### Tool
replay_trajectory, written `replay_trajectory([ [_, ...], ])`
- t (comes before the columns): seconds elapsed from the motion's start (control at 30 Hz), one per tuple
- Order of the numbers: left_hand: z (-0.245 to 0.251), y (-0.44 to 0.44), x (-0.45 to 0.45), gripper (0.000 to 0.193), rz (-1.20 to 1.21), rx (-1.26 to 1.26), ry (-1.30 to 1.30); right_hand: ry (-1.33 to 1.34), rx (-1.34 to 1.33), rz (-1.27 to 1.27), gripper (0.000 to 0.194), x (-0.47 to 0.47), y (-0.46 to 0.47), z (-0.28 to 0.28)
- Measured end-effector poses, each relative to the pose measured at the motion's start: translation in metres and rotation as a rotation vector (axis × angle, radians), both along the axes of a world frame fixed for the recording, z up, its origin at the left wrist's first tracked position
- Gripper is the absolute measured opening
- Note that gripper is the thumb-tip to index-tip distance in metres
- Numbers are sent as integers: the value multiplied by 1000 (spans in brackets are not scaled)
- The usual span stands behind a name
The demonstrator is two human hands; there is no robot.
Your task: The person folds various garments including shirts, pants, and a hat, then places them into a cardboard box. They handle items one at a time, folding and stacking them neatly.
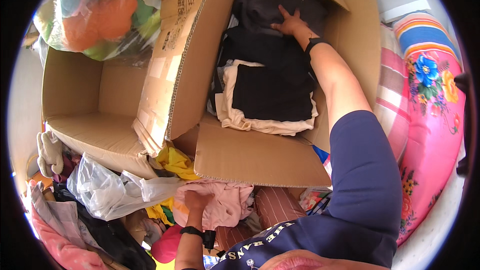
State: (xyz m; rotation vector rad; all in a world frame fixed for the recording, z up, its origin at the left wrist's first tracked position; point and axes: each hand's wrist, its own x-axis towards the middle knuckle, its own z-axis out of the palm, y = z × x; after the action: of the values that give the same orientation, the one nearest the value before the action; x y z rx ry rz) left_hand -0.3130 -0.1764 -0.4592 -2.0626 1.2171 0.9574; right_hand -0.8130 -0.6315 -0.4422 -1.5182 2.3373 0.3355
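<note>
My right hand (292, 24) lies with spread fingers on a dark grey folded garment (258, 5) at the far end of an open cardboard box (352, 45). Nearer in the same box, black folded clothes (273, 92) rest on cream folded cloth (243, 122). My left hand (198, 200) is down at a light pink garment (228, 204), below the box's near flap (258, 157). Its fingers are partly sunk in the pink cloth, so their grip is hidden. Both wrists wear black bands.
Left of the box stands another open cardboard box (71, 86), with a clear bag of colourful things (101, 18) above it. A crumpled plastic bag (108, 191), yellow cloth (176, 163) and piled clothes (63, 240) lie at lower left. Floral pink bedding (431, 120) lines the right side.
</note>
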Motion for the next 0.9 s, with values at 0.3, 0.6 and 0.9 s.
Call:
replay_trajectory([
  [0.3, -2, 0, 0, 83, 44, -8, -5, 7, -5, 86, 106, -24, -14, -28],
  [0.6, 5, 0, -1, 86, 56, -50, 22, -207, -142, 542, 88, 34, 31, 65],
  [0.9, 5, 1, 2, 84, 54, -54, 50, 32, -220, 480, 50, 79, 85, 17],
])
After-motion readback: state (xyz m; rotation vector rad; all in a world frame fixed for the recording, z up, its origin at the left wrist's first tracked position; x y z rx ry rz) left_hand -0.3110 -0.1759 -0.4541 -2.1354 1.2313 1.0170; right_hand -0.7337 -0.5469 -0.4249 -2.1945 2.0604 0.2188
